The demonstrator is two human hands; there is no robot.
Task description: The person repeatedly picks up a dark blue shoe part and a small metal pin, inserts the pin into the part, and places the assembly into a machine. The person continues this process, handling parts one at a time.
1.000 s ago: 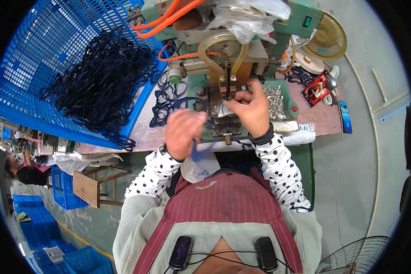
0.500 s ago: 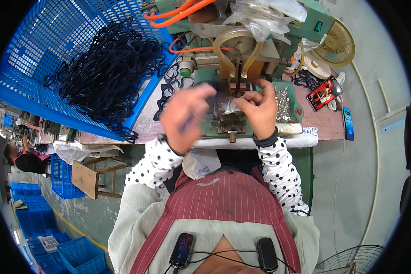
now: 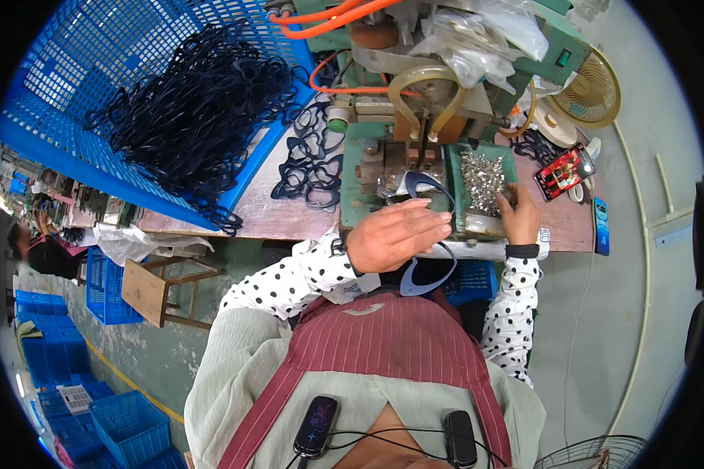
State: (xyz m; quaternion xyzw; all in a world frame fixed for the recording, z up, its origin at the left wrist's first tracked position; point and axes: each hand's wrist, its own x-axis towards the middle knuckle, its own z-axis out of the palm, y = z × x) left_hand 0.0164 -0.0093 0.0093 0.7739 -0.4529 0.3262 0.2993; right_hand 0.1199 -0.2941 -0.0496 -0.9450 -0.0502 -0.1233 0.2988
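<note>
Left hand (image 3: pixel 397 234): centre of frame, back of hand up, fingers (image 3: pixel 426 215) closed loosely round a dark blue plastic eyeglass frame front (image 3: pixel 429 234); one rim shows above the hand, the other curves out below it. The frame is held just in front of the green metal press machine (image 3: pixel 414 117), upper centre.

Right hand (image 3: pixel 519 215): right of centre, fingers bent down into the green tray of small silver metal parts (image 3: pixel 481 178), touching them; whether anything is pinched between them cannot be told.

Blue plastic mesh crate (image 3: pixel 78 94): upper left, tilted, holding a large tangled heap of dark blue eyeglass frames (image 3: pixel 195 102).

Loose pile of dark blue frame fronts (image 3: pixel 309 160): on the worn brown wooden surface (image 3: pixel 274 211), between crate and machine.

Orange hoses (image 3: pixel 328 16): top centre, running over the machine.

Clear plastic bag (image 3: pixel 477 39): draped on the machine top.

Phone with red-lit screen (image 3: pixel 565 170): right, on the surface, beside the tray.

Small wooden stool (image 3: pixel 160 289): left of centre, on the floor.

Stacked blue crates (image 3: pixel 70 375): lower left.
</note>
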